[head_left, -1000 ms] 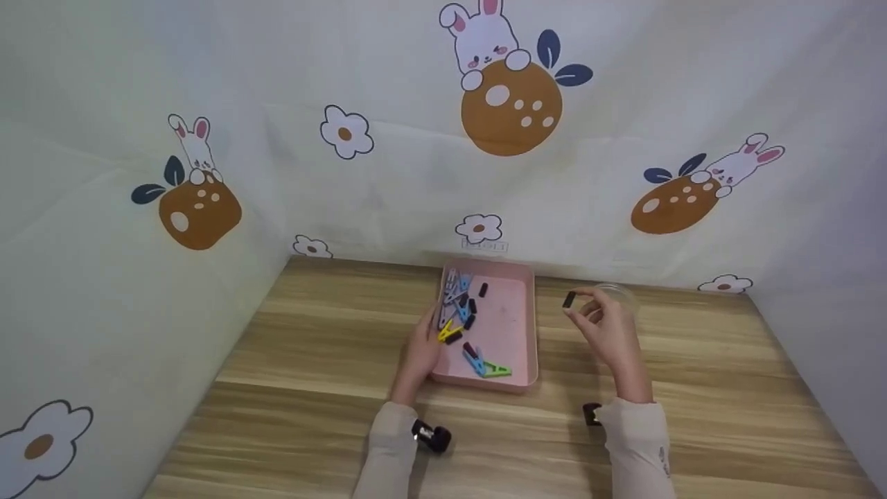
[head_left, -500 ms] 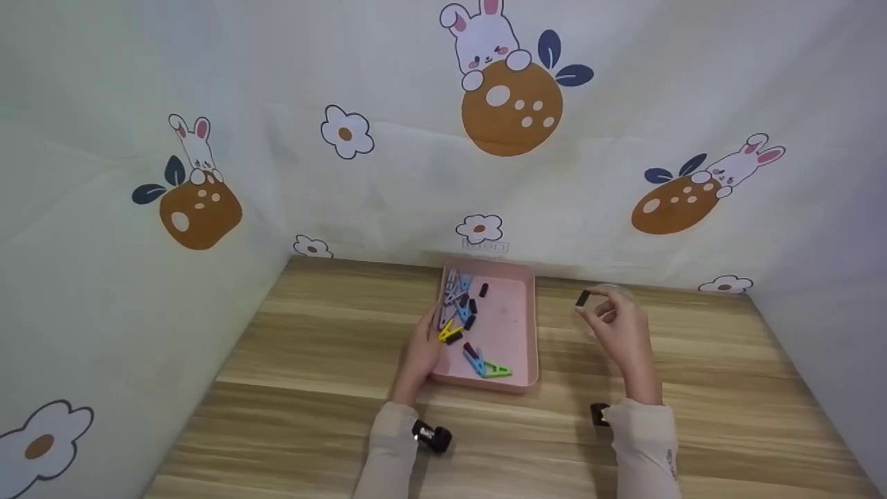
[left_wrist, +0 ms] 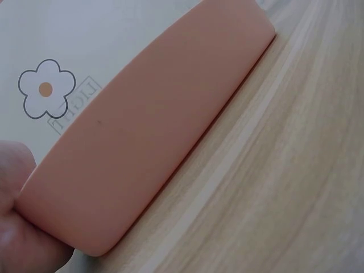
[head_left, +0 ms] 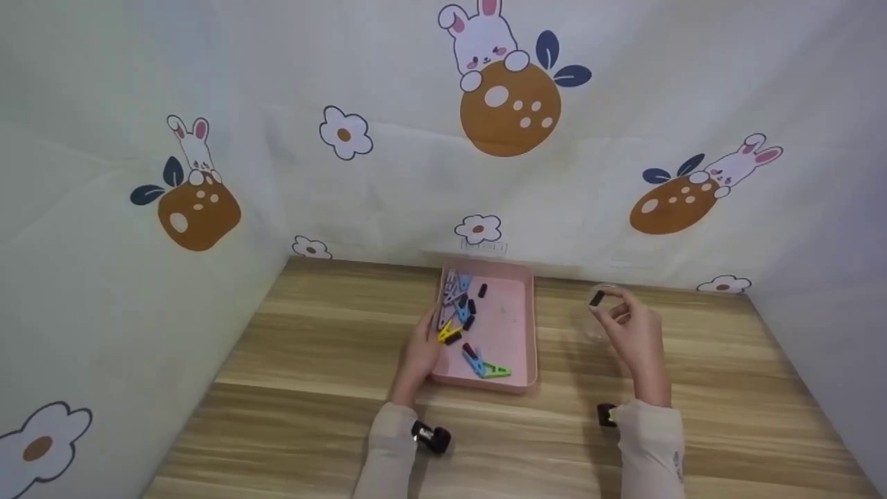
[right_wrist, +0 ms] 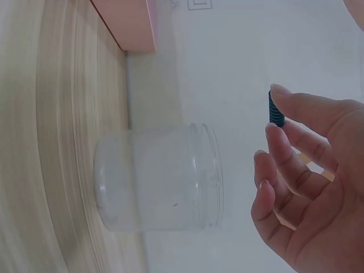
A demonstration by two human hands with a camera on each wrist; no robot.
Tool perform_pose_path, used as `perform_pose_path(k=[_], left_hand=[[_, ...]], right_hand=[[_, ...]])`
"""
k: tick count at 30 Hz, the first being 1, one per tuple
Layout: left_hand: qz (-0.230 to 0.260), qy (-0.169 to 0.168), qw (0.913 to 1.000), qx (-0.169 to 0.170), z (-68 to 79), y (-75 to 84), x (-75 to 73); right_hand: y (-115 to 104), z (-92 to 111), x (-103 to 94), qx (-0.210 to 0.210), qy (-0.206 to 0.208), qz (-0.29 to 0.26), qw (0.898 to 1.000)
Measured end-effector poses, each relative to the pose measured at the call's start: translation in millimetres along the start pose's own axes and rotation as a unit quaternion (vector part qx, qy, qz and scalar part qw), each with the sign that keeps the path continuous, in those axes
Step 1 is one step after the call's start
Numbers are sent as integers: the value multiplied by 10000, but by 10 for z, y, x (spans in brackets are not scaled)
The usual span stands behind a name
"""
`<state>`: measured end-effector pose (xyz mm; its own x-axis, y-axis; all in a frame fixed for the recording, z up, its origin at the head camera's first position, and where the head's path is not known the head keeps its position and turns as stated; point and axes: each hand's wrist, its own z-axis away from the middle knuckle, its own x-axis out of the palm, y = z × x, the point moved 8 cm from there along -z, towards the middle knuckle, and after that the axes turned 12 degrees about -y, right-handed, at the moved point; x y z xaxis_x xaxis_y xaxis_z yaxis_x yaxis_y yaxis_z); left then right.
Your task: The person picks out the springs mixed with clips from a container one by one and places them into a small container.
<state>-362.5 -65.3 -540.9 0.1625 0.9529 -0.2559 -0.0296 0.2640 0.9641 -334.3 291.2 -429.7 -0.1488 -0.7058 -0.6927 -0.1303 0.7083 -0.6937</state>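
Between thumb and fingertip, my right hand (head_left: 634,336) pinches a small dark ribbed cylinder (right_wrist: 276,111). A clear round jar (right_wrist: 162,179) stands upright on the table, its open mouth beside the fingers in the right wrist view. In the head view the cylinder overlaps that jar. My left hand (head_left: 421,346) grips the left wall of a shallow pink tray (head_left: 513,339). Along the tray's left side lie grey-blue clothespins (head_left: 454,294), a yellow clothespin (head_left: 447,333) and several small black cylinders (head_left: 483,290). Nearer its front are a blue clothespin (head_left: 474,360) and a green clothespin (head_left: 497,371).
The wood-grain table (head_left: 319,388) meets a pale printed cloth (head_left: 388,194) at the back, close behind tray and jar. More cloth hangs at both sides. A small black device (head_left: 432,437) is strapped at the left wrist.
My right hand has moved right with the pinched cylinder, from beside the jar to over it in the head view. The left hand and the tray have stayed in place.
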Motion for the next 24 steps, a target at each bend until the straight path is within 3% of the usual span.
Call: perform_pose_path(k=[10, 24], left_hand=[[53, 1, 9999, 103, -1, 22, -1], [59, -3, 9999, -158, 10, -3, 6]], right_hand=[[69, 0, -32, 32, 88, -62, 9999], [210, 15, -114, 213, 359, -4, 9991]])
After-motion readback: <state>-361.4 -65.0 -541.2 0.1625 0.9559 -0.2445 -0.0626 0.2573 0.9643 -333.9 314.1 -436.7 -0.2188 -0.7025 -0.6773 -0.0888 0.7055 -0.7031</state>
